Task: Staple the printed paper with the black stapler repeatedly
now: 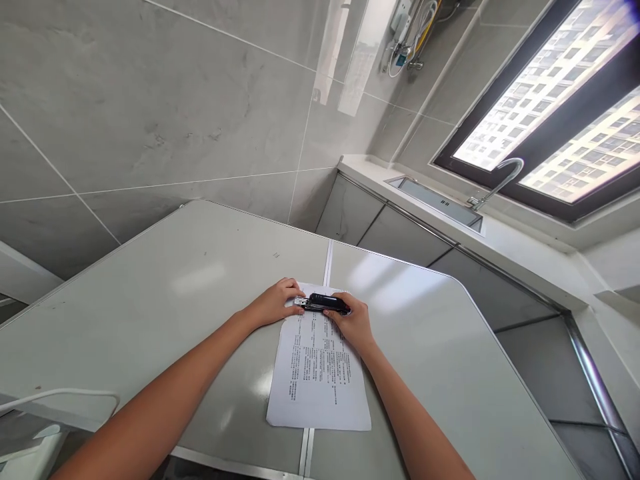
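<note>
A black stapler lies across the upper part of a printed sheet of paper. My right hand is wrapped round the stapler's right end, with the thumb on the near side. At the left end, a silver metal part sticks out of the black body. My left hand is closed round that silver end, thumb and forefinger on either side of it. Whether any staples are in the stapler is too small to tell. Rows of dark print run along the paper, and its top edge is partly hidden by both hands and the stapler.
The paper rests over the seam of a pale grey-green table. Behind are a tiled wall and a counter with a sink and tap. A white cable hangs over the table's left front edge.
</note>
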### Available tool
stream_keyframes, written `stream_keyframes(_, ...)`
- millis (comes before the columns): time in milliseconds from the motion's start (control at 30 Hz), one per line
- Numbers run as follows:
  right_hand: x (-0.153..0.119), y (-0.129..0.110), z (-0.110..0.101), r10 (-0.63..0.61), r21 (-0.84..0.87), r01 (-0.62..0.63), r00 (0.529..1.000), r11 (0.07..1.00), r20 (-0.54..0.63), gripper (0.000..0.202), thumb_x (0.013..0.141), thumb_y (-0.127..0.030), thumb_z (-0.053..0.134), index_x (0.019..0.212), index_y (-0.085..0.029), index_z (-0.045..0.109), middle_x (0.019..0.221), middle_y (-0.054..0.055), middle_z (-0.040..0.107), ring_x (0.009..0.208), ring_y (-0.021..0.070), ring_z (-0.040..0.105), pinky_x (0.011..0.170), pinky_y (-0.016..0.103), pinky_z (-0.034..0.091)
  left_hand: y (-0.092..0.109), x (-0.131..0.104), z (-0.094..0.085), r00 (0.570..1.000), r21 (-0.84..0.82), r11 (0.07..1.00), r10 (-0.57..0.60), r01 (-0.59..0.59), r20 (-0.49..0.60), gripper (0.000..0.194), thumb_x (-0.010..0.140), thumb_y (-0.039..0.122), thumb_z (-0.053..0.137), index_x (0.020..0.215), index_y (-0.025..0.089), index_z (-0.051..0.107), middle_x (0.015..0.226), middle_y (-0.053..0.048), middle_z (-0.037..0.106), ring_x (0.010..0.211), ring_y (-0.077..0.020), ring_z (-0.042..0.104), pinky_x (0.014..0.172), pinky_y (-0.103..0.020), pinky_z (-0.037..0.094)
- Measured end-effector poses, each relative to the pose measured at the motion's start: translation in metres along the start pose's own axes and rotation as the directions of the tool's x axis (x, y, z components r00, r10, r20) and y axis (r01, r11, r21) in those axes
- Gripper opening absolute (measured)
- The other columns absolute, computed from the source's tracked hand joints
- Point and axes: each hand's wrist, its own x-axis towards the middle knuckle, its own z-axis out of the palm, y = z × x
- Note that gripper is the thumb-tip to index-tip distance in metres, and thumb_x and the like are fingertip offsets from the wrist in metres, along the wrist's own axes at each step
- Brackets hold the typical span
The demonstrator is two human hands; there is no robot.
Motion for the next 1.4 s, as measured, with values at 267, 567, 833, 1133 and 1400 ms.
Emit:
stream_keyframes(267,-0.018,-0.016,0.006,-0.233,-0.206,0.179,0.933,0.962,-0.274,0.02,0.092,-0.022,0.059,0.109,-0.025,0.069,0.104,0.008,0.074,0.099,0.0261,0.067,0.086,0.042,0.057,0.018,0.008,0.008,0.909,-0.668,0.73,-0.365,0.145,-0.202,0.039,0.102,0.051,0.053,0.126,0.021,0.064,0.134,-0.014,0.065,0.122,-0.0275,0.064,0.11,-0.049,0.049)
stream_keyframes(567,-0.022,-0.015,0.014,-0.774,-0.672,0.563,0.632,0.481,-0.024,0.034,0.096,-0.008,0.063,0.124,-0.026,0.069,0.117,0.003,0.078,0.106,0.0223,0.067,0.094,0.038,0.052,0.006,0.01,0.009,0.899,-0.975,0.009,-0.387,0.224,0.203,0.024,0.101,0.016,0.056,0.117,0.005,0.071,0.132,-0.022,0.069,0.123,-0.025,0.067,0.118,-0.039,0.044)
stream_keyframes(833,-0.021,-0.014,0.011,-0.783,-0.697,0.583,0.62,0.419,0.048,0.037,0.098,-0.012,0.066,0.13,-0.03,0.067,0.12,0.001,0.077,0.107,0.0194,0.071,0.091,0.033,0.05,0.013,0.01,0.007,0.872,-0.954,0.004,-0.405,0.301,0.273,0.025,0.101,0.01,0.057,0.122,0.006,0.071,0.131,-0.02,0.07,0.122,-0.0209,0.068,0.122,-0.035,0.041)
stream_keyframes(1133,-0.017,-0.013,0.01,-0.431,-0.384,0.296,0.838,0.874,-0.335,0.036,0.089,-0.007,0.061,0.114,-0.028,0.075,0.106,0.004,0.079,0.101,0.0257,0.069,0.094,0.045,0.048,0.002,0.012,0.008,0.828,-0.959,0.188,-0.555,0.212,0.074,0.018,0.096,0.014,0.065,0.112,0.008,0.073,0.113,-0.017,0.077,0.112,-0.022,0.073,0.116,-0.039,0.049)
stream_keyframes(1400,-0.006,-0.001,0.011,0.216,0.149,-0.208,0.975,0.967,-0.044,0.03,0.075,-0.034,0.081,0.104,-0.025,0.077,0.098,0.003,0.078,0.089,0.025,0.071,0.084,0.04,0.055,0.015,0.011,-0.002,0.851,-0.828,0.549,-0.484,0.115,-0.203,0.049,0.085,0.046,0.081,0.12,0.015,0.067,0.111,-0.015,0.077,0.064,-0.011,0.066,0.066,-0.028,0.057)
